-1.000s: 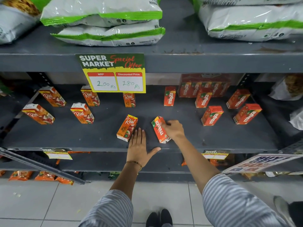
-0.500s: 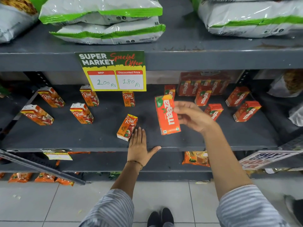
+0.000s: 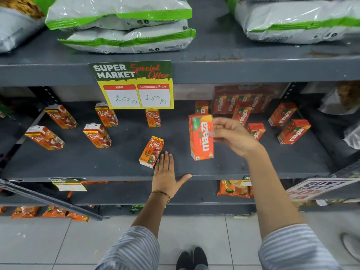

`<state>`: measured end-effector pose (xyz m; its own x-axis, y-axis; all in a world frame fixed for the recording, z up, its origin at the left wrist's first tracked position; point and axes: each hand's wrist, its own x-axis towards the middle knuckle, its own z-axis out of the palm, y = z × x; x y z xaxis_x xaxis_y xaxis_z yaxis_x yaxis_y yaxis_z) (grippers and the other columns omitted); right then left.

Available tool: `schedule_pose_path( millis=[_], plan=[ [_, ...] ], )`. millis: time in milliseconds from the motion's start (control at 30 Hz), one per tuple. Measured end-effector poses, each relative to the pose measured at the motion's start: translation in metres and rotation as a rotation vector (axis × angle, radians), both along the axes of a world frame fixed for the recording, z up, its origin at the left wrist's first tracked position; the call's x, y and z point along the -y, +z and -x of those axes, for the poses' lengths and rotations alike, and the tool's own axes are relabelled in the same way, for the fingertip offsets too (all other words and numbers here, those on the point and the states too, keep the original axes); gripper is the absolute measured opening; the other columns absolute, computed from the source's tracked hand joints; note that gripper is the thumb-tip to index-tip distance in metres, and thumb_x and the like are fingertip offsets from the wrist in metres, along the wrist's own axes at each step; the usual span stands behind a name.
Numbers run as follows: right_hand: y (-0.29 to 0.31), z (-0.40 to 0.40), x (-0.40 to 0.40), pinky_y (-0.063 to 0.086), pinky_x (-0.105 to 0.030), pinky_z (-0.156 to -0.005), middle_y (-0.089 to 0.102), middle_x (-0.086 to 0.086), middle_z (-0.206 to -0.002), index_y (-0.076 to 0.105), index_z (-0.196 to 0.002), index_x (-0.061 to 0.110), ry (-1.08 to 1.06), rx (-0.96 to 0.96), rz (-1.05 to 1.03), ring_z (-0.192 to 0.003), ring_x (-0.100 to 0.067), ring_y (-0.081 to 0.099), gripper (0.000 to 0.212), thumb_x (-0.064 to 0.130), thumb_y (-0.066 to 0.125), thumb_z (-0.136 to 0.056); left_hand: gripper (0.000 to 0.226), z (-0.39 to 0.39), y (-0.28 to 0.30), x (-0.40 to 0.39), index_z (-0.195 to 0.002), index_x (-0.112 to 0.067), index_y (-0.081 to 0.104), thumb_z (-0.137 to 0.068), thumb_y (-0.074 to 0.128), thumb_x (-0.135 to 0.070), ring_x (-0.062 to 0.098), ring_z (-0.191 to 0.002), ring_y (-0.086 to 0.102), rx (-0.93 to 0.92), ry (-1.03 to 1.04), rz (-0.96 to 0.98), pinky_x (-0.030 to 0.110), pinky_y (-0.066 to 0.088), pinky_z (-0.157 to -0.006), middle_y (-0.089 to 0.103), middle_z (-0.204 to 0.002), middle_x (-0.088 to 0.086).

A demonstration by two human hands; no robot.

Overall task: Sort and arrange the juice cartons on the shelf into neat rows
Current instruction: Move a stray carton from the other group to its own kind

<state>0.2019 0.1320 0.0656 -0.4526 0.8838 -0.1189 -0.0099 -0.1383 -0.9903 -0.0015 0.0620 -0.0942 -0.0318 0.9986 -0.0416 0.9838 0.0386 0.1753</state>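
- Two kinds of juice carton share the middle shelf: Real cartons spread over the left half, Maaza cartons over the right half, none yet in a straight row.
- The right hand holds one Maaza carton above the shelf, near its middle; thumb and fingers are clamped on the carton's right edge, and the carton appears clear of the shelf surface.
- This carton hangs upright, long axis vertical, printed face toward the camera.
- The left hand lies flat and open on the near edge of the shelf, fingers together, holding nothing; its fingertips sit just beside the nearest Real carton, which leans tilted.
- The relation that matters: the other Maaza cartons lie to the right and far side of the held one, with a wrapped Maaza multipack at the back; so the carried carton belongs rightward and away, on the right hand's own side.
- My judgement: the step in hand is carrying this carton to its brand group; the right hand is the nearer one for that, and the left is better placed for the Real cartons.
- A risk: the loose Maaza cartons stand at mixed angles, so setting one down among them could knock a neighbour over.
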Motion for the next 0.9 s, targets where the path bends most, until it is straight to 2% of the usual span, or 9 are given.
schedule_pose_path(
  millis=[67, 133, 200, 300, 433, 600, 667, 800, 900],
  plan=[
    [-0.023, -0.001, -0.008, 0.054, -0.015, -0.072, 0.076, 0.009, -0.082, 0.066, -0.1, 0.011, -0.129, 0.096, -0.033, -0.078, -0.001, 0.07, 0.026, -0.006, 0.062, -0.081, 0.115, 0.0, 0.001, 0.001, -0.141, -0.001, 0.026, -0.068, -0.003, -0.085, 0.03, -0.139, 0.026, 0.0, -0.011, 0.003, 0.036, 0.01, -0.11, 0.03, -0.15, 0.017],
    [-0.042, -0.001, -0.016, 0.054, -0.015, -0.074, 0.073, -0.003, -0.094, 0.063, -0.111, 0.003, -0.248, 0.167, -0.038, -0.08, -0.004, 0.069, 0.034, -0.007, 0.065, -0.079, 0.119, 0.001, 0.001, 0.001, -0.144, -0.003, 0.016, -0.063, -0.008, -0.087, 0.028, -0.143, 0.015, 0.0, -0.023, 0.003, 0.033, 0.003, -0.111, 0.019, -0.154, 0.015],
    [-0.056, -0.001, -0.025, 0.054, -0.02, -0.078, 0.068, -0.012, -0.103, 0.06, -0.117, 0.0, -0.328, 0.226, -0.037, -0.083, -0.009, 0.066, 0.041, -0.009, 0.067, -0.077, 0.12, 0.001, 0.001, 0.0, -0.144, -0.003, 0.017, -0.063, -0.008, -0.087, 0.029, -0.142, 0.017, -0.001, -0.018, -0.012, 0.034, 0.003, -0.11, 0.02, -0.154, 0.015],
    [-0.07, -0.001, -0.035, 0.051, -0.035, -0.09, 0.067, -0.014, -0.103, 0.06, -0.116, 0.0, -0.366, 0.297, -0.035, -0.081, -0.013, 0.064, 0.043, -0.012, 0.066, -0.075, 0.119, 0.001, 0.0, 0.0, -0.144, -0.003, 0.02, -0.064, -0.007, -0.087, 0.029, -0.141, 0.02, 0.001, -0.025, -0.016, 0.035, 0.006, -0.111, 0.023, -0.153, 0.016],
    [-0.078, -0.003, -0.043, 0.051, -0.036, -0.093, 0.064, -0.012, -0.104, 0.057, -0.117, -0.003, -0.361, 0.348, -0.015, -0.082, -0.011, 0.063, 0.043, -0.014, 0.063, -0.076, 0.122, 0.001, 0.0, 0.001, -0.145, -0.005, 0.013, -0.059, -0.011, -0.088, 0.027, -0.143, 0.013, 0.013, -0.017, -0.012, 0.033, 0.002, -0.111, 0.016, -0.155, 0.013],
    [-0.082, 0.001, -0.043, 0.045, -0.036, -0.101, 0.058, -0.015, -0.131, 0.042, -0.136, 0.002, -0.452, 0.428, 0.079, -0.117, -0.028, 0.058, 0.063, -0.013, 0.06, -0.078, 0.122, -0.001, 0.0, 0.001, -0.146, -0.006, 0.006, -0.057, -0.014, -0.087, 0.027, -0.144, 0.004, 0.042, -0.017, 0.003, 0.034, -0.003, -0.111, 0.007, -0.157, 0.013],
    [-0.082, 0.007, -0.033, 0.043, -0.032, -0.098, 0.058, -0.014, -0.13, 0.042, -0.136, 0.003, -0.603, 0.513, 0.099, -0.118, -0.029, 0.057, 0.057, -0.008, 0.057, -0.082, 0.121, 0.003, 0.001, 0.0, -0.146, -0.005, 0.003, -0.056, -0.017, -0.085, 0.028, -0.144, 0.0, 0.037, -0.049, 0.01, 0.034, -0.006, -0.111, 0.003, -0.157, 0.014],
    [-0.087, 0.033, 0.001, 0.044, -0.036, -0.097, 0.066, -0.016, -0.119, 0.058, -0.119, 0.005, -0.848, 0.668, 0.121, -0.115, -0.034, 0.058, 0.035, 0.006, 0.056, -0.085, 0.111, 0.013, 0.004, 0.008, -0.145, -0.006, -0.003, -0.063, -0.013, -0.08, 0.028, -0.143, -0.007, 0.075, -0.224, 0.043, 0.034, -0.013, -0.11, -0.004, -0.156, 0.014],
    [-0.091, 0.073, 0.03, 0.046, -0.039, -0.092, 0.067, -0.022, -0.114, 0.064, -0.11, 0.003, -0.9, 0.72, 0.095, -0.111, -0.039, 0.059, 0.027, 0.008, 0.053, -0.086, 0.104, 0.034, 0.006, 0.024, -0.145, -0.002, 0.01, -0.074, -0.005, -0.076, 0.03, -0.143, 0.002, 0.065, -0.406, 0.027, 0.046, -0.007, -0.111, 0.009, -0.155, 0.017]
  ],
)
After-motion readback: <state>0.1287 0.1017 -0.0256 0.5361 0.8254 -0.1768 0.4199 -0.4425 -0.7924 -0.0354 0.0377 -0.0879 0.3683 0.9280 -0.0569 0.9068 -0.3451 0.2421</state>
